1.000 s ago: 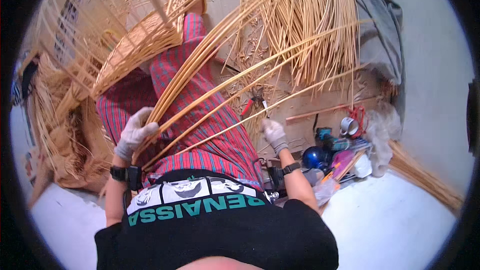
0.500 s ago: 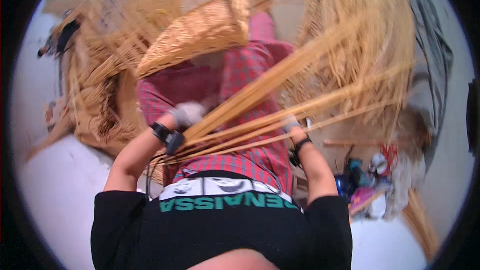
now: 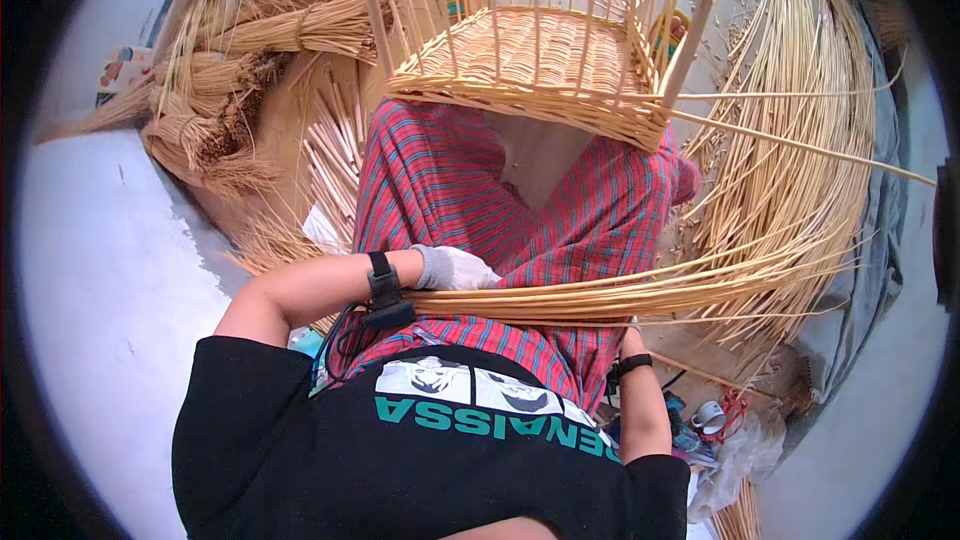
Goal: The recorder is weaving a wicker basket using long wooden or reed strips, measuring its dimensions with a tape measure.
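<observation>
A black shirt [image 3: 430,470] is seen nearest, with a clear plastic bag [image 3: 752,455] to its right. Across the lap, a bundle of canes [image 3: 570,301] is laid crosswise, its free ends fanned to the right. The gloved left hand [image 3: 460,269] is placed against the bundle's left part; its fingers are hidden, so whether it is closed cannot be told. The right hand [image 3: 632,324] is mostly covered by the canes, and its state cannot be told. Beyond the plaid trousers [image 3: 430,180], a woven basket [image 3: 560,50] with upright stakes is seen at the knees, flanked by loose canes [image 3: 790,140] on the right and tied bundles [image 3: 300,30] on the left.
</observation>
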`<state>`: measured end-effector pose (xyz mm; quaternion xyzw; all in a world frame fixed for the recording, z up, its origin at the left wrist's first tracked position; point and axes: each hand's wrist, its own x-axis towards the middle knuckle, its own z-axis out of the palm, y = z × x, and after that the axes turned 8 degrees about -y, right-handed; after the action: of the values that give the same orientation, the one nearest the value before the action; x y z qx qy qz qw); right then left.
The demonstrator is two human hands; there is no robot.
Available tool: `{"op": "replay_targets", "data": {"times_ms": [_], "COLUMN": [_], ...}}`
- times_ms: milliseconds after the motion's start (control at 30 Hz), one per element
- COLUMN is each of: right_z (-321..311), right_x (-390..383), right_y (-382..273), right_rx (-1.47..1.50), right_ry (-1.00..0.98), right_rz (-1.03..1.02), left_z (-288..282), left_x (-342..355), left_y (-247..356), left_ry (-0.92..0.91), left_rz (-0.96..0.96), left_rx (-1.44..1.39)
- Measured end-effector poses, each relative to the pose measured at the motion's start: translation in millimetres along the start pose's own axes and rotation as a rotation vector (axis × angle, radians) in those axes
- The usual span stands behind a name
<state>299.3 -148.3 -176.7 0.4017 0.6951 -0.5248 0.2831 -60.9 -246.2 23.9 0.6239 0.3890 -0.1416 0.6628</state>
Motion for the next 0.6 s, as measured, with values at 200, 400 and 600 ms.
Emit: {"op": "replay_targets", "data": {"times_ms": [200,400,600], "right_z": [29,163,272], "right_x": [-20,-89,-102], "right_y": [17,89,74], "right_rx": [0.096,0.132,0.345], "right_ry": [0.090,-0.142,-0.428], "right_rz": [-0.030,0.047,0.302], "left_z": [9,7,19], "left_x": [2,16,21], "left_y": [-3,17,2], "left_ry": [0.230,0.174,0.138], "left_rz": [-0.068,0.023,-0.037], "left_rx": [0.220,0.025,-0.517]}}
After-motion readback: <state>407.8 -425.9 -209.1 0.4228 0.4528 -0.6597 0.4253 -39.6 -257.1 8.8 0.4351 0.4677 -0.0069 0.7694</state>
